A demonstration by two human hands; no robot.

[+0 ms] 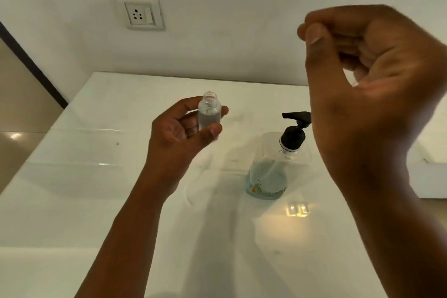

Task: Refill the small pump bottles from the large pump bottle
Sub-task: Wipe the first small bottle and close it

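The small pump bottle [209, 113] is held upright above the white counter [96, 201] by the left hand [183, 133], thumb and fingers wrapped round its clear body, its threaded neck uncapped; the large pump bottle [273, 167] stands on the counter just to the right; the right hand [367, 60] is raised and curled, blurred, and whether anything is held in it cannot be told; for a clean fill, the open neck should be brought directly under the black nozzle [296, 116] and kept steady while the pump is pressed slowly.

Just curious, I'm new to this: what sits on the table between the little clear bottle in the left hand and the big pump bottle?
Nothing. The head view shows only bare glossy white tabletop between the small clear uncapped bottle and the large clear black-pump bottle.
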